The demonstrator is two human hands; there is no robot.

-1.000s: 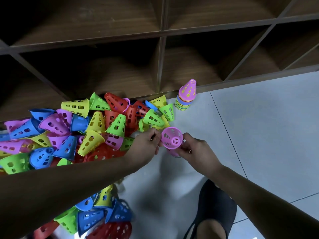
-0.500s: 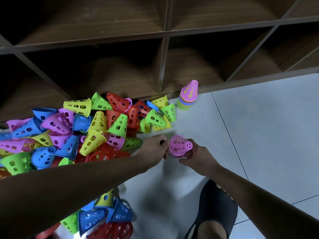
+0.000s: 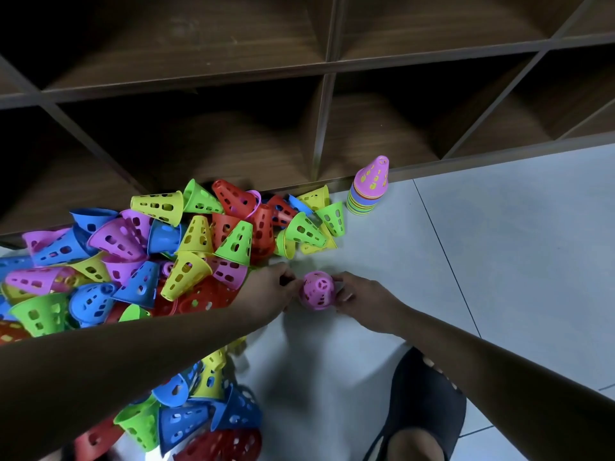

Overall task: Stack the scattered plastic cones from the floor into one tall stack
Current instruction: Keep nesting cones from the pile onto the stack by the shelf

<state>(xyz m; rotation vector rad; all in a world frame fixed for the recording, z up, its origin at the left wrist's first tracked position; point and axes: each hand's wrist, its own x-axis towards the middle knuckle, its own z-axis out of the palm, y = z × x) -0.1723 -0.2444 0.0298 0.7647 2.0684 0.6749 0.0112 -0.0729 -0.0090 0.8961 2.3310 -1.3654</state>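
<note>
A pink perforated cone [image 3: 316, 289] stands on the grey floor, tip up toward me, between both hands. My left hand [image 3: 271, 287] grips its left side with the fingertips and my right hand [image 3: 361, 296] holds its right side. A pile of scattered cones [image 3: 186, 241] in pink, blue, yellow, green and red lies to the left against the shelf. More cones [image 3: 199, 414] lie under my left forearm. A short multicoloured stack of cones [image 3: 367, 188] topped by a pink one stands upright by the shelf base, up and to the right.
A dark wooden shelf unit [image 3: 326, 104] with open compartments runs along the back. Pale floor tiles [image 3: 499, 244] stretch to the right. A dark shoe [image 3: 422, 404] sits at the bottom, near my right arm.
The pink cone has turned from open end facing me to tip up, and both hands have lowered it to the floor.
</note>
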